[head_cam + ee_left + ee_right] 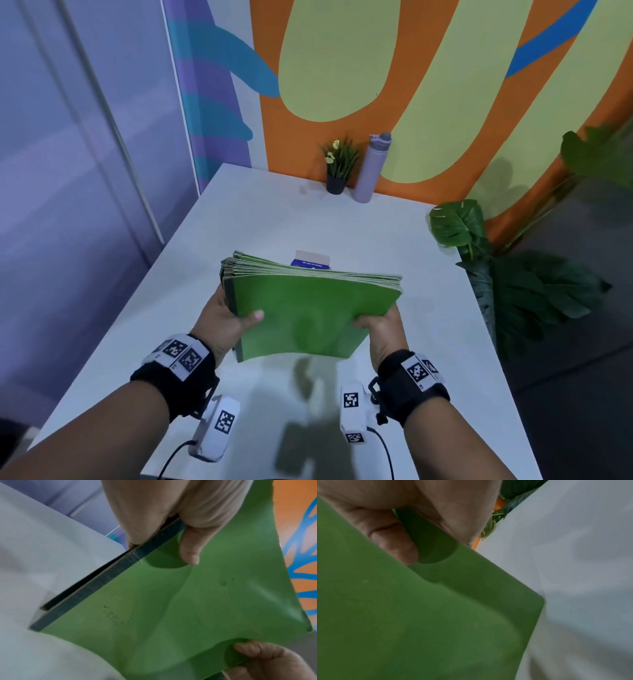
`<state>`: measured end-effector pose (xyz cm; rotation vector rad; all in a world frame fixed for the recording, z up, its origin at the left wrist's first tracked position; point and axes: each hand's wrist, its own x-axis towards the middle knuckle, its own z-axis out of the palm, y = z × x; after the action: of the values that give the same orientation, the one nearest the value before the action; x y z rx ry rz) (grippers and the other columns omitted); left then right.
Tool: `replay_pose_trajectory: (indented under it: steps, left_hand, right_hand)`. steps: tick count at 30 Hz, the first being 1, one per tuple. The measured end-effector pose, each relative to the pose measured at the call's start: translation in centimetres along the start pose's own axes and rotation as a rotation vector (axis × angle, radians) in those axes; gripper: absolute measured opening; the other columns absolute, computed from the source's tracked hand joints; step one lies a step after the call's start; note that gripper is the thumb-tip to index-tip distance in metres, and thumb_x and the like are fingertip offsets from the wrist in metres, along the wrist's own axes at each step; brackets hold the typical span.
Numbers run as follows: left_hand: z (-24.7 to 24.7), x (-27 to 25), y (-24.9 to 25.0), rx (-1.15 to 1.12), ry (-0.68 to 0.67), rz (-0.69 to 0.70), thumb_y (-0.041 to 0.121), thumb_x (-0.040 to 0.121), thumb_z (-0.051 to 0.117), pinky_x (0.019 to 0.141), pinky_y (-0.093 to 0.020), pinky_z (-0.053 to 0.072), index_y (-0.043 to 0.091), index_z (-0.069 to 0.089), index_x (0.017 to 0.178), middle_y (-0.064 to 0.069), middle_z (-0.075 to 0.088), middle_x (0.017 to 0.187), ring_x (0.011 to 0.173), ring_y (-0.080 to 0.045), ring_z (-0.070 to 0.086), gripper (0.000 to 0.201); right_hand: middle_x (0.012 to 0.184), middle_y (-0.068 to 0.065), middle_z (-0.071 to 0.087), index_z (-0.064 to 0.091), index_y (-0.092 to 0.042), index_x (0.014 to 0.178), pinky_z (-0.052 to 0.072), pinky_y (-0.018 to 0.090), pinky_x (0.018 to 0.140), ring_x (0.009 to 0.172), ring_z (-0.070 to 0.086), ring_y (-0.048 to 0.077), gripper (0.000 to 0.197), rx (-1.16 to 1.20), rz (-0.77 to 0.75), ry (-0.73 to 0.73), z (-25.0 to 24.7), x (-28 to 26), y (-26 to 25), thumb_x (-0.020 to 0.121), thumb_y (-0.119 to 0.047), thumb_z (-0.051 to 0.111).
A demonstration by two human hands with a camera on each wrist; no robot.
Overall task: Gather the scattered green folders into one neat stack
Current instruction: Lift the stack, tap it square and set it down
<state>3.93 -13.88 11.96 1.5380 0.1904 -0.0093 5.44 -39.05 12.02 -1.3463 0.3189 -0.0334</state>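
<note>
Mostly done, by the look of it: the green folders [308, 308] are already together as one thick bundle, held up off the white surface [260, 219] w/ both hands. No loose green folder shows anywhere else on the surface in the head view, so gathering seems finished. What's left, I'd judge: squaring up and setting down. Far edges of the bundle are fanned and stepped, not flush, and the top cover bows in the middle, so the stack isn't neat yet. In the left wrist view the dark spine strips sit slightly apart at the near corner, i.e. layers are offset there too.

Left hand [222, 320] grips the bundle's left side near the spine, thumb [189, 550] lying across the top cover, fingers under and out of sight. Right hand [382, 330] clamps the right near edge the same way, thumb [397, 545] pressed on top, remaining fingers hidden beneath. Both forearms reach fwd, roughly parallel, wrists level, bundle held about mid-surface and tilted a little toward the person.

Behind the bundle a small blue-and-white box [311, 260] pokes out; whether it touches the folders can't be told. At the far edge stand a small potted plant [337, 168] and a lilac bottle [371, 168], just beside each other, well apart from the work.
</note>
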Motion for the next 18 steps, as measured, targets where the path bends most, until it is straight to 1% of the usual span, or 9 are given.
replay_pose_trajectory:
  steps: [2,4,5,7,10,12,14,16,18]
  left_hand:
    - [-0.2,0.0,-0.2,0.023,0.023,0.005,-0.012,0.077,0.068,0.066,-0.014,0.054,0.027,0.061,0.099,0.021,0.074,0.077,0.074,0.006,0.070,0.045]
    - [-0.2,0.1,-0.4,0.034,0.044,-0.001,-0.011,0.077,0.069,0.071,-0.021,0.053,0.027,0.063,0.096,0.021,0.075,0.076,0.074,0.004,0.070,0.043]
    - [-0.2,0.1,-0.4,0.029,0.044,-0.001,-0.011,0.076,0.069,0.072,-0.022,0.053,0.027,0.063,0.096,0.021,0.076,0.077,0.075,0.002,0.071,0.044]
    - [-0.1,0.0,-0.3,0.026,0.045,0.004,-0.013,0.076,0.069,0.072,-0.023,0.054,0.028,0.064,0.095,0.022,0.076,0.078,0.076,0.000,0.071,0.045]
    - [-0.1,-0.1,-0.1,0.036,0.035,0.009,-0.012,0.075,0.070,0.081,-0.032,0.055,0.028,0.064,0.097,0.020,0.076,0.081,0.079,0.001,0.071,0.046]
    - [-0.1,-0.4,0.2,0.024,0.022,0.011,-0.012,0.068,0.076,0.086,-0.037,0.054,0.026,0.062,0.101,0.015,0.076,0.088,0.083,-0.001,0.072,0.053]
    - [-0.4,-0.3,0.6,-0.045,0.010,0.039,-0.008,0.055,0.082,0.087,-0.040,0.054,0.019,0.056,0.114,0.006,0.073,0.104,0.092,-0.011,0.071,0.070]
    - [-0.7,-0.3,1.3,-0.095,-0.003,0.081,0.001,0.045,0.084,0.090,-0.038,0.053,0.016,0.047,0.124,-0.002,0.068,0.115,0.101,-0.018,0.067,0.088]
    - [-0.7,-0.1,1.8,-0.089,-0.005,0.104,0.014,0.042,0.085,0.091,-0.036,0.052,0.022,0.047,0.121,-0.001,0.066,0.114,0.103,-0.018,0.064,0.088]
  right_hand:
    - [0.080,0.006,0.068,0.060,-0.005,0.100,0.049,0.027,0.059,0.069,0.064,0.017,0.058,0.012,0.010,0.011,0.1,-0.2,0.0,0.045,0.014,0.053]
    - [0.078,0.006,0.067,0.060,-0.005,0.098,0.049,0.027,0.058,0.068,0.064,0.019,0.056,0.026,0.013,0.025,0.4,-0.4,-0.1,0.046,0.015,0.052]
    - [0.078,0.006,0.067,0.060,-0.004,0.098,0.049,0.027,0.057,0.068,0.063,0.019,0.055,0.036,0.012,0.032,0.5,-0.5,-0.1,0.047,0.016,0.051]
    - [0.077,0.007,0.065,0.059,-0.004,0.099,0.048,0.028,0.058,0.069,0.061,0.021,0.053,0.059,0.005,0.068,0.6,-0.5,-0.3,0.055,0.024,0.047]
    - [0.080,0.006,0.062,0.057,-0.008,0.104,0.046,0.029,0.061,0.072,0.058,0.020,0.060,0.057,-0.016,0.109,0.5,-0.7,-0.6,0.061,0.031,0.039]
    - [0.080,0.002,0.064,0.058,-0.014,0.102,0.048,0.026,0.060,0.071,0.060,0.016,0.058,0.018,-0.040,0.089,0.6,-1.3,-0.7,0.057,0.022,0.047]
    - [0.080,0.000,0.066,0.058,-0.020,0.100,0.049,0.022,0.060,0.071,0.061,0.014,0.059,-0.018,-0.076,0.073,0.5,-1.7,-1.1,0.052,0.014,0.052]
    - [0.091,-0.002,0.064,0.055,-0.022,0.110,0.048,0.022,0.065,0.077,0.060,0.011,0.068,0.010,-0.143,0.057,0.1,-1.6,-1.7,0.059,0.022,0.048]
    - [0.101,-0.002,0.059,0.050,-0.024,0.120,0.047,0.023,0.068,0.082,0.056,0.010,0.076,0.042,-0.209,0.022,0.0,-1.6,-2.5,0.064,0.027,0.040]
